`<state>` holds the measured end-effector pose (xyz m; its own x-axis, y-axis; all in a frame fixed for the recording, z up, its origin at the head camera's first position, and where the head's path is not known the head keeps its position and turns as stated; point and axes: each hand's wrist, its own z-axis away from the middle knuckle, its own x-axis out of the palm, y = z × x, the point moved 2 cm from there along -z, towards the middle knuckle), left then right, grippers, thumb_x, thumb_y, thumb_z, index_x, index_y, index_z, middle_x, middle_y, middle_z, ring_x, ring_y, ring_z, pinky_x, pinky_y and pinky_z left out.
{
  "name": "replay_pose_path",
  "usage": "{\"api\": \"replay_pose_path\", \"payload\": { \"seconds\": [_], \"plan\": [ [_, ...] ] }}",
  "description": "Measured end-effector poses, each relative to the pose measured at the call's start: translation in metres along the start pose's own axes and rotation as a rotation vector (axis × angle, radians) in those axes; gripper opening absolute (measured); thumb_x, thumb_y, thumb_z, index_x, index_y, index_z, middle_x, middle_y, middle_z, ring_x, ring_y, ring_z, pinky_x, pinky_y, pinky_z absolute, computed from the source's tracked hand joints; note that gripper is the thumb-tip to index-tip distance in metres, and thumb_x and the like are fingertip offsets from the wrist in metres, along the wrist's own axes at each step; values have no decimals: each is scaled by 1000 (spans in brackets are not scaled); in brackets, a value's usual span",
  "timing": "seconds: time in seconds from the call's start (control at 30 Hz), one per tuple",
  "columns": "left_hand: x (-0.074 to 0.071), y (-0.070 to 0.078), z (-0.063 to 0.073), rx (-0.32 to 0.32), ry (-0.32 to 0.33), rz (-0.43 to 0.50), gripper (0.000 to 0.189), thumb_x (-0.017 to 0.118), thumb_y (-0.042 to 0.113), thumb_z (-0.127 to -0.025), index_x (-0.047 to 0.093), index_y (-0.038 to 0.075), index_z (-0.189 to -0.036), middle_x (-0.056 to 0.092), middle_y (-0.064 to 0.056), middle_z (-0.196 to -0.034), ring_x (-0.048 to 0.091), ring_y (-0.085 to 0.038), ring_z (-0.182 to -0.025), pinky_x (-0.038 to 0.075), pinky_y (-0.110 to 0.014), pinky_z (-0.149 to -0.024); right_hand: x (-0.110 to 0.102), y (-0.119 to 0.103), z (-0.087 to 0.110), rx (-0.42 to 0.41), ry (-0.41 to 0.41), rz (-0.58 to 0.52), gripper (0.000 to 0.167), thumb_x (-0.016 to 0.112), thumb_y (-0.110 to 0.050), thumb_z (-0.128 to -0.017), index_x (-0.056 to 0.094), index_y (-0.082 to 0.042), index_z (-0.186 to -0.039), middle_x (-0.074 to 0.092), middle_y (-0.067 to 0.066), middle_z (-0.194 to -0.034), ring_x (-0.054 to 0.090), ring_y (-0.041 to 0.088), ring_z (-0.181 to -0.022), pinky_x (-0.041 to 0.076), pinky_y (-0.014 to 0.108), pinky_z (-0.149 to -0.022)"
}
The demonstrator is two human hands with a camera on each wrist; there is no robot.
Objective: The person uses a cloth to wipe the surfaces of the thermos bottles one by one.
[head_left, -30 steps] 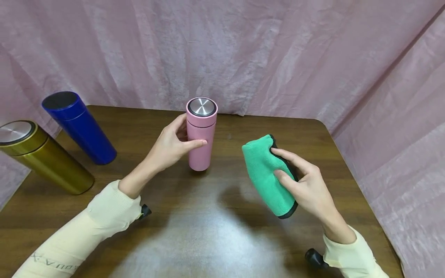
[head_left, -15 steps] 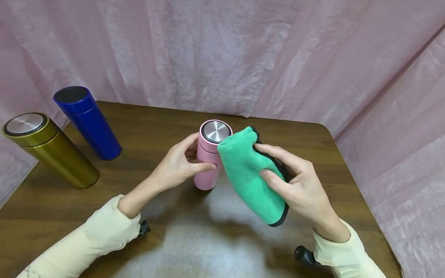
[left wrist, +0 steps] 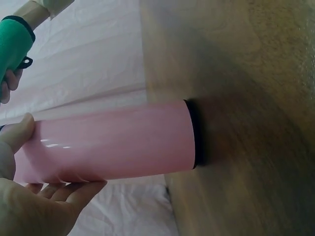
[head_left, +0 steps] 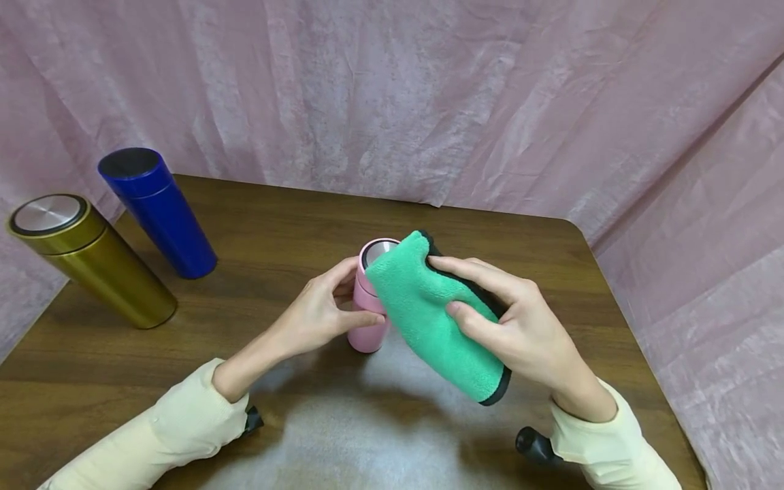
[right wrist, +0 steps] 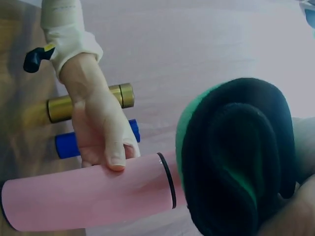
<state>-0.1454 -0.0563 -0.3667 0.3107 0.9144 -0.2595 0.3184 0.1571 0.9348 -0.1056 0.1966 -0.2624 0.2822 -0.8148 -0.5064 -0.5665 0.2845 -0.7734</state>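
Observation:
My left hand grips a pink thermos flask by its upper part, thumb across the front. The flask stands upright; its black-edged base shows close over the tabletop in the left wrist view. With thumb and fingers, my right hand holds a folded green towel with black edging. One corner of the towel overlaps the flask's silver lid, hiding much of it in the head view. Seen from the right wrist, the rolled towel covers the flask's top end.
Two more flasks stand at the left of the brown wooden table: a gold one with a silver lid and a blue one with a dark top. A pink curtain hangs behind the table and along the right side.
My left hand has brought the pink flask nearer and slightly right. The towel in my right hand has moved left, from apart from the flask to overlapping its lid.

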Motion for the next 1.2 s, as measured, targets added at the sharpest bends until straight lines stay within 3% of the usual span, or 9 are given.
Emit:
{"api": "replay_pose_path", "payload": {
  "seconds": [0.2, 0.33, 0.43, 0.57, 0.83, 1.0, 1.2],
  "plan": [
    [1, -3, 2, 45, -35, 6, 74, 89, -1, -79, 53, 9, -144, 65, -7, -127, 68, -23, -110, 57, -42, -97, -1, -6, -12, -64, -101, 29, 50, 67, 6, -96, 62, -9, -143, 67, 3, -132, 65, 21, -114, 55, 29, -93],
    [0, -5, 2, 61, -71, -3, 66, 84, -5, -82, 53, 3, -140, 66, -11, -124, 67, -24, -110, 57, -40, -97, 0, -10, -26, -63, -157, 42, 46, 68, 2, -97, 62, -6, -142, 68, 4, -131, 67, 19, -111, 56, 29, -90],
    [0, -5, 3, 50, -94, 21, 61, 82, -8, -84, 53, 1, -137, 66, -14, -123, 67, -26, -112, 57, -35, -98, 1, -12, -40, 0, -184, 64, 44, 67, -2, -98, 63, -9, -142, 69, 3, -129, 66, 17, -103, 57, 29, -85],
    [1, -6, 3, 18, -112, 68, 60, 82, -5, -85, 52, -1, -137, 65, -15, -125, 67, -29, -114, 57, -42, -97, -3, -11, -57, 95, -205, 122, 43, 66, -6, -97, 66, -14, -140, 70, -1, -126, 62, 15, -94, 55, 28, -77],
    [2, -4, -1, 3, -101, 30, 67, 85, 7, -86, 50, 5, -143, 65, -9, -130, 66, -23, -118, 55, -37, -100, -19, -3, -76, 200, -225, 234, 42, 62, -8, -96, 70, -18, -136, 68, 1, -108, 51, 15, -73, 45, 25, -62],
    [4, -5, -2, 32, -81, 4, 72, 87, 6, -84, 49, 3, -146, 61, -11, -136, 64, -25, -121, 52, -36, -104, -34, 9, -74, 275, -218, 228, 39, 62, -12, -98, 70, -20, -135, 71, 2, -106, 57, 17, -80, 49, 26, -69],
    [3, -4, -1, 20, -70, 12, 70, 87, 5, -84, 51, 4, -144, 62, -11, -134, 64, -26, -121, 52, -35, -104, -43, 15, -58, 349, -204, 226, 39, 63, -13, -97, 71, -24, -133, 72, 0, -95, 61, 17, -74, 52, 26, -67]
  ]
}}
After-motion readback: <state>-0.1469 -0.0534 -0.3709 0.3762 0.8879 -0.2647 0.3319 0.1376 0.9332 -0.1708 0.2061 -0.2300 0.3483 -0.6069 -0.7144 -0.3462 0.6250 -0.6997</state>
